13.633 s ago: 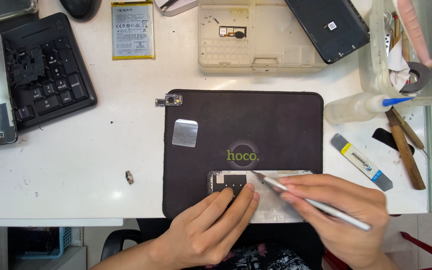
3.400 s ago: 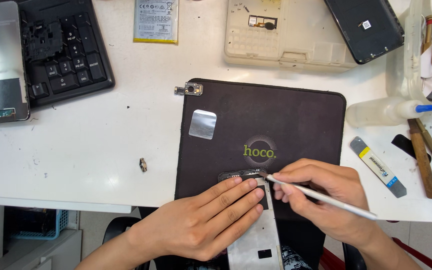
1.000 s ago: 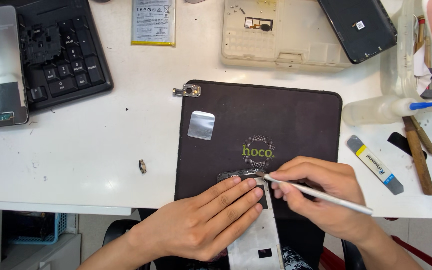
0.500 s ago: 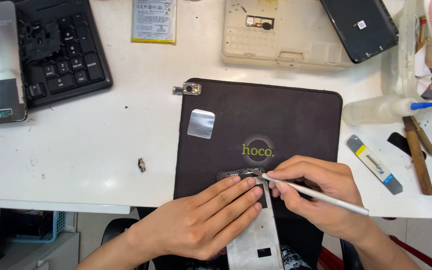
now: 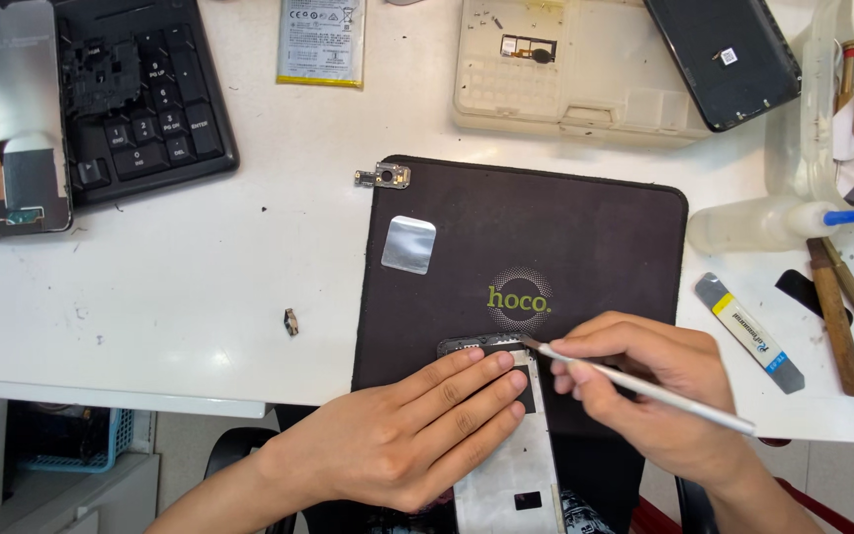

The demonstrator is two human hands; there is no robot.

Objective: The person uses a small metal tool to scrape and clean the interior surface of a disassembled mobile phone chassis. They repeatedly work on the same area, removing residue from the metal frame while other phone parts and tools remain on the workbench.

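A silver phone frame [image 5: 506, 465] lies lengthwise on the near part of a black work mat [image 5: 526, 237], its lower end running past the near edge of the white tabletop [image 5: 150, 267]. The left hand [image 5: 397, 435] lies flat on the frame, fingers spread and pressing it down, not gripping. The right hand [image 5: 644, 386] is clenched in a pencil grip around one thin metal pry tool [image 5: 644, 386], whose tip touches the frame's dark top edge, just beside the left fingertips.

The far half of the mat is mostly open, carrying only one square silver foil patch [image 5: 408, 244]; one small camera module [image 5: 384, 177] sits at the mat's far left corner. Left of the mat the tabletop is broad and bare but for one tiny metal part [image 5: 291, 321].

Along the far edge lie one black keyboard [image 5: 140, 99], one phone screen assembly [image 5: 7, 114], one battery [image 5: 320, 42], one beige parts tray [image 5: 585, 69] and one black phone back cover [image 5: 719, 54]. The right edge is crowded: one clear squeeze bottle [image 5: 753, 225], one flat metal opening blade [image 5: 748, 331] and two wooden-handled tools [image 5: 832, 307].
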